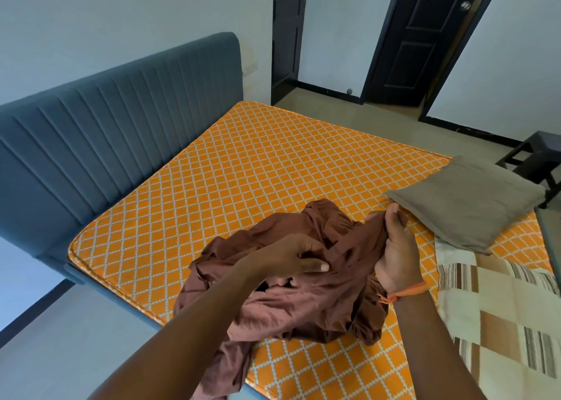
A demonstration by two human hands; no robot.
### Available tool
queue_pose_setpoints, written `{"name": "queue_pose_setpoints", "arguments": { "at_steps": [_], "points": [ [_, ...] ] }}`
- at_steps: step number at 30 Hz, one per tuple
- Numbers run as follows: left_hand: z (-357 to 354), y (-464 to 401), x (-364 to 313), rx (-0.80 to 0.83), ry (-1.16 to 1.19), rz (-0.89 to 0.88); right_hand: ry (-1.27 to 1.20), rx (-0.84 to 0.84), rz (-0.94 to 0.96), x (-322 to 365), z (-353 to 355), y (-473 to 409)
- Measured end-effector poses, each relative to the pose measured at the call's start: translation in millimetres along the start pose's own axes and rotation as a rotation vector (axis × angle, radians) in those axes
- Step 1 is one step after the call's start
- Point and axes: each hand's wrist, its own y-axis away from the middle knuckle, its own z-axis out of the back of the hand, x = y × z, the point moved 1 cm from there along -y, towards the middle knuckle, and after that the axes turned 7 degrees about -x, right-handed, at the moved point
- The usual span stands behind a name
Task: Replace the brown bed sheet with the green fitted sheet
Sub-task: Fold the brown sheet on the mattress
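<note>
Item: brown bed sheet [291,302], removed from the mattress and bunched at lower centre of the frame, one end trailing over the near edge of the bed.

Step in hand, as judged: gathering the loose sheet into a bundle so it can be carried off. It would best be done by drawing the trailing end up onto the mattress first, then folding the slack inward between both hands, so that nothing drags on the floor or catches the pillow.

Left hand [291,257]: laid on top of the heap, fingers curled into the folds, cloth pinched. Right hand [394,248]: raised at centre right, a gathered ridge of cloth clenched in the fist, thumb up; an orange thread band [406,293] is worn at the wrist.

Appearance of sheet: reddish brown, thin, soft, heavily creased, no pattern seen.

Surroundings: orange lattice-patterned mattress [243,172] laid bare; grey-brown pillow [464,199] at right; striped patchwork blanket [501,308] at lower right; blue ribbed headboard [106,120] at upper left. The green fitted sheet is not in view.
</note>
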Motion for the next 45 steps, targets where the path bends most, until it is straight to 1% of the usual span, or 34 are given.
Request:
{"name": "queue_pose_setpoints", "arguments": {
  "at_steps": [2, 5, 7, 8, 11, 13, 14, 16, 18, 20, 22, 25, 27, 29, 30, 32, 33, 34, 35, 37, 38, 39, 40, 41, 42, 45],
  "points": [
    [-1.4, 1.2, 6.4, -0.045, -0.008, 0.000, -0.029, -0.002, -0.026, 3.9, 3.1, -1.3],
    [3.7, 0.2, 14.6, -0.191, -0.066, -0.011, -0.023, 0.030, -0.039, 10.0, 9.6, -2.5],
    [6.5, -1.1, 11.0, -0.204, -0.090, -0.029, -0.006, 0.057, -0.048, 13.1, 12.4, -1.3],
    [6.6, -1.2, 8.4, -0.192, -0.071, -0.019, 0.004, 0.058, -0.049, 14.9, 14.3, -1.2],
    [7.8, -2.0, 7.6, -0.154, 0.126, 0.112, 0.030, 0.049, -0.017, 18.3, 23.6, -6.1],
    [14.3, -3.2, 8.6, -0.149, 0.221, 0.137, 0.053, 0.075, -0.009, 20.4, 29.6, -7.8],
    [19.0, -4.8, 8.4, -0.140, 0.215, 0.119, 0.051, 0.086, -0.007, 22.5, 31.6, -6.5],
    [25.7, -7.6, 3.5, -0.097, 0.122, 0.062, 0.042, 0.077, 0.000, 23.2, 38.1, -6.0],
    [22.7, -8.6, 1.1, -0.009, 0.023, 0.084, -0.010, 0.022, 0.024, 24.0, 45.0, -10.2],
    [13.3, -6.1, 4.2, 0.086, -0.023, 0.141, -0.072, -0.029, 0.026, 23.0, 53.3, -15.4],
    [5.3, -4.8, 11.6, 0.130, -0.098, 0.161, -0.059, -0.046, 0.027, 22.7, 58.1, -15.9],
    [11.4, -3.2, 25.5, 0.087, -0.163, 0.230, 0.025, -0.084, 0.055, 20.4, 61.6, -10.7],
    [19.9, -3.5, 30.3, 0.037, -0.156, 0.261, 0.090, -0.172, 0.074, 17.3, 66.2, -9.5],
    [26.2, -3.6, 24.7, 0.012, -0.099, 0.234, 0.194, -0.267, 0.105, 15.3, 69.8, -9.0],
    [28.9, -3.7, 18.5, -0.010, -0.062, 0.210, 0.317, -0.308, 0.141, 14.2, 72.4, -9.3],
    [32.8, -6.9, 3.4, -0.075, 0.004, 0.154, 0.529, -0.388, 0.245, 11.9, 73.3, -9.9],
    [31.3, -10.0, -6.6, -0.103, 0.038, 0.100, 0.571, -0.407, 0.305, 12.8, 70.0, -8.7],
    [27.3, -13.3, -17.1, -0.140, 0.073, 0.046, 0.562, -0.376, 0.349, 13.1, 62.5, -5.8],
    [21.3, -17.4, -27.0, -0.183, 0.132, 0.024, 0.503, -0.301, 0.350, 12.1, 50.4, -1.4],
    [7.1, -23.6, -46.3, -0.229, 0.257, -0.003, 0.341, -0.048, 0.260, 5.0, 21.8, 8.6],
    [0.2, -27.6, -54.9, -0.218, 0.287, -0.034, 0.252, 0.070, 0.222, -0.2, 7.9, 13.1],
    [-4.3, -29.2, -64.6, -0.190, 0.306, -0.066, 0.189, 0.142, 0.212, -3.0, -5.1, 18.5],
    [-5.5, -29.5, -73.4, -0.170, 0.326, -0.089, 0.163, 0.162, 0.240, -4.2, -14.5, 23.6],
    [-2.3, -29.1, -79.1, -0.149, 0.348, -0.089, 0.193, 0.152, 0.292, -2.6, -21.8, 27.3],
    [2.8, -29.3, -79.4, -0.124, 0.336, -0.085, 0.278, 0.133, 0.374, -2.0, -24.9, 27.1],
    [17.1, -26.6, -70.3, -0.131, 0.109, -0.053, 0.589, 0.107, 0.600, -1.0, -25.5, 23.3]
  ]
}}
